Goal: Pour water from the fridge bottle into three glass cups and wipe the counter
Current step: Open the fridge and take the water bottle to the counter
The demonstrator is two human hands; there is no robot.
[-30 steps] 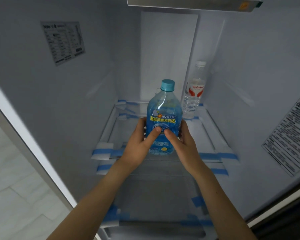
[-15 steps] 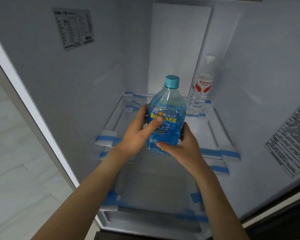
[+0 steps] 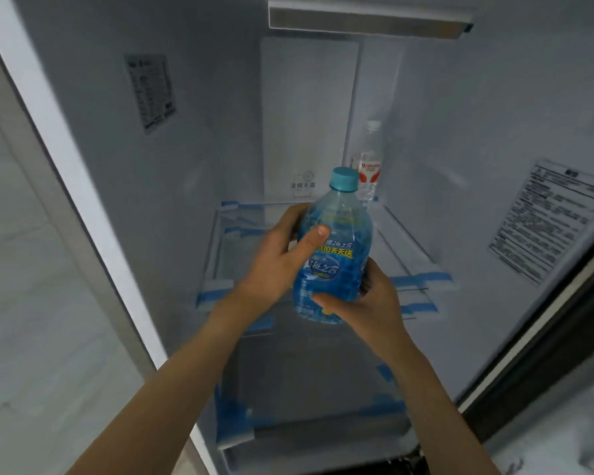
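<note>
At the far left a pale tiled wall (image 3: 31,303) runs beside the white front frame of the open fridge (image 3: 93,207). On the fridge's left inner wall sits a grey printed sticker (image 3: 150,92), its text too small to read.

The left hand (image 3: 275,260) reaches in from the lower left and grips the blue water bottle (image 3: 333,258) on its left side: the thumb lies across the front of the label, and the other fingers wrap round the far side, mostly hidden. The bottle is held in the air in front of the glass shelf (image 3: 220,265), tilted slightly so that its teal cap (image 3: 344,180) leans toward the upper right. Its label is blue with a yellow band of characters. The cap is on.

The right hand (image 3: 367,303) holds the bottle lower down on its right side; its thumb presses across the bottom front of the label and the remaining fingers curl behind the bottle, out of view. Both hands touch the bottle at once.

Strips of blue tape mark the front corners of the shelf and of the shelf below it. At the back right corner of the glass shelf stands a small clear bottle (image 3: 369,166) with a white cap and a red-and-white label, upright and partly hidden behind the blue bottle's cap. A larger printed sticker (image 3: 549,221) is fixed on the right inner wall. A light bar (image 3: 367,22) spans the fridge's top.
</note>
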